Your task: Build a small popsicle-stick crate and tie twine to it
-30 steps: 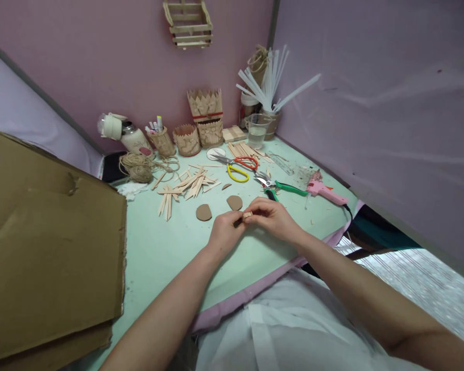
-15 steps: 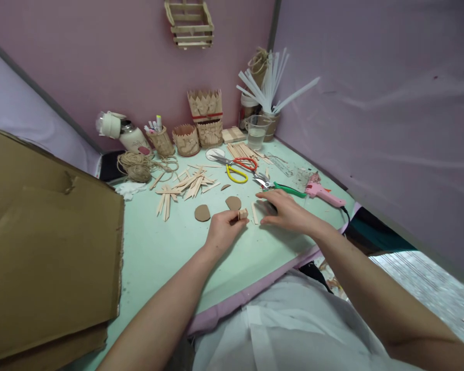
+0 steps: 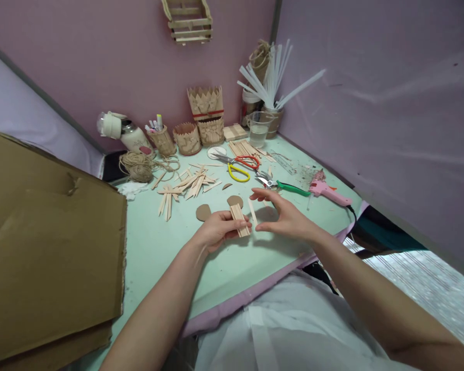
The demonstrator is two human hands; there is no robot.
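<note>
My left hand (image 3: 216, 229) grips a small stack of short wooden craft sticks (image 3: 237, 212), flat side toward me, the thumb lying across it. Just to its right, my right hand (image 3: 286, 219) holds a single wooden craft stick (image 3: 252, 213) end to end between thumb and fingertips. A narrow gap separates this stick from the stack. Beyond the stack lies a round cardboard piece (image 3: 234, 200), partly covered by it. Another cardboard disc (image 3: 203, 212) rests on the table by my left hand's knuckles.
Cut stick pieces (image 3: 193, 183) lie in a loose pile. Scissors (image 3: 237, 169), green-handled pruners (image 3: 292, 187) and a pink glue gun (image 3: 327, 190) are beyond my right hand. A cup of water (image 3: 258, 135) stands at the back. Large cardboard (image 3: 54, 232) occupies the left side.
My left hand has turned the stack so its broad side faces me. My right hand has lifted the single stick from the table and brought it near the stack.
</note>
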